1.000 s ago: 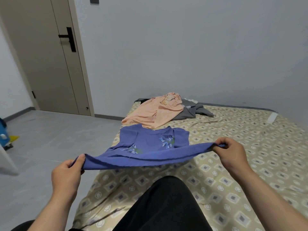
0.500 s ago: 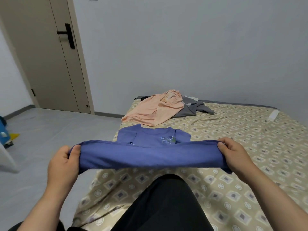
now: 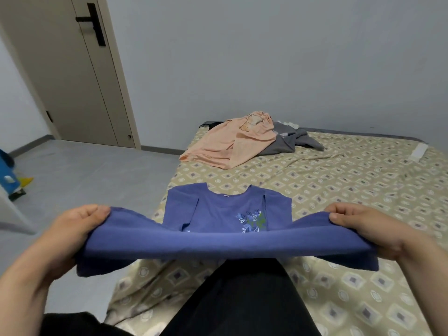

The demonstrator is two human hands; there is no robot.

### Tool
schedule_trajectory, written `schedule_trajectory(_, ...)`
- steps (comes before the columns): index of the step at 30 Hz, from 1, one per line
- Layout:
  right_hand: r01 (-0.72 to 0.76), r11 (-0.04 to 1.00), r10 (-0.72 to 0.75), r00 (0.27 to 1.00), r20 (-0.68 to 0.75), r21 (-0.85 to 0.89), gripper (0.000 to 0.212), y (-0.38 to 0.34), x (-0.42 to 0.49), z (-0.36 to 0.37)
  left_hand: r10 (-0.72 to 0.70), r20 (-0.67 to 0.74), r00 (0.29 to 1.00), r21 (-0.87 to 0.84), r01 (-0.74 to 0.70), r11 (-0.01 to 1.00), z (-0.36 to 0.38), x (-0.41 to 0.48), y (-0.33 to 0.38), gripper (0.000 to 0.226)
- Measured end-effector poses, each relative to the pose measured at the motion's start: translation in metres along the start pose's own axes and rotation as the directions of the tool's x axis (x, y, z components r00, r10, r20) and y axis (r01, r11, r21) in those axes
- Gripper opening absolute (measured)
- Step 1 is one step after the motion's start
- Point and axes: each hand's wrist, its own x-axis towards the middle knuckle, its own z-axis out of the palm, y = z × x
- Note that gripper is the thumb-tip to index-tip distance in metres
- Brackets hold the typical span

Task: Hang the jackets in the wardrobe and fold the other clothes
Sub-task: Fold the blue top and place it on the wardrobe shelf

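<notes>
Items I log on the beige diamond-patterned bed [image 3: 363, 190]:
1. Purple-blue short-sleeved T-shirt with leaf embroidery [image 3: 225, 214]: collar end flat near the left edge, hem raised and stretched, gripped by the left hand [image 3: 72, 229] and the right hand [image 3: 363, 229].
2. Crumpled peach cotton top [image 3: 232, 144]: far left corner, lying over a crumpled grey garment [image 3: 291, 141].
</notes>
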Motion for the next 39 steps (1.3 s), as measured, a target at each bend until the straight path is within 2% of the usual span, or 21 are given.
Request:
schedule_trajectory(3, 0.038, 0.999, -0.041, 0.98, -0.194, -0.019, 0.017, 0.006, 0.027, 0.001, -0.021, 0.025, 0.999, 0.065, 0.02, 0.998, 0.008, 0.019, -0.008, 0.022)
schedule_trajectory(8, 0.018, 0.937, -0.161, 0.909, -0.385, -0.35, 0.025, 0.022, 0.086, -0.001, -0.035, 0.008, 0.999, 0.13, 0.033, 0.991, 0.038, 0.057, -0.023, 0.02)
schedule_trajectory(16, -0.121, 0.89, -0.119, 0.869, -0.481, -0.44, 0.024, 0.029, 0.18, -0.002, 0.052, -0.086, 0.995, 0.35, -0.019, 0.936, 0.078, 0.152, -0.052, 0.023)
schedule_trajectory(19, -0.198, 0.865, -0.047, 0.883, -0.467, -0.461, 0.024, 0.025, 0.217, -0.006, 0.077, -0.064, 0.995, 0.411, -0.044, 0.911, 0.092, 0.194, -0.059, 0.023)
schedule_trajectory(23, -0.268, 0.825, 0.006, 0.885, -0.466, -0.498, 0.025, 0.021, 0.277, -0.015, 0.102, -0.057, 0.993, 0.454, -0.065, 0.888, 0.114, 0.247, -0.065, 0.036)
schedule_trajectory(25, -0.303, 0.783, -0.002, 0.872, -0.489, -0.543, 0.027, 0.02, 0.304, -0.017, 0.099, -0.057, 0.993, 0.457, -0.062, 0.887, 0.124, 0.272, -0.071, 0.029)
schedule_trajectory(27, -0.318, 0.784, -0.029, 0.839, -0.544, -0.533, 0.024, 0.019, 0.326, -0.015, 0.112, -0.071, 0.991, 0.467, -0.066, 0.882, 0.13, 0.293, -0.076, 0.021)
schedule_trajectory(29, -0.278, 0.825, -0.12, 0.765, -0.632, -0.493, 0.022, 0.018, 0.339, -0.009, 0.165, -0.121, 0.979, 0.533, -0.076, 0.843, 0.132, 0.306, -0.08, 0.021)
schedule_trajectory(31, -0.219, 0.863, -0.193, 0.692, -0.696, -0.456, 0.022, 0.021, 0.342, 0.001, 0.251, -0.148, 0.957, 0.649, -0.098, 0.755, 0.132, 0.306, -0.084, 0.036)
schedule_trajectory(32, -0.209, 0.869, -0.192, 0.693, -0.695, -0.448, 0.027, 0.026, 0.339, 0.007, 0.299, -0.131, 0.945, 0.711, -0.121, 0.693, 0.132, 0.299, -0.088, 0.047)
schedule_trajectory(34, -0.205, 0.853, -0.174, 0.754, -0.633, -0.479, 0.048, 0.043, 0.326, 0.018, 0.333, -0.055, 0.941, 0.756, -0.179, 0.63, 0.131, 0.273, -0.099, 0.057)
schedule_trajectory(37, -0.184, 0.79, -0.171, 0.85, -0.498, -0.586, 0.055, 0.076, 0.291, 0.03, 0.217, 0.06, 0.974, 0.761, -0.185, 0.622, 0.127, 0.216, -0.129, 0.053)
schedule_trajectory(39, -0.225, 0.756, -0.124, 0.873, -0.472, -0.614, 0.048, 0.098, 0.259, 0.035, 0.1, 0.053, 0.994, 0.801, -0.102, 0.59, 0.121, 0.178, -0.152, 0.054)
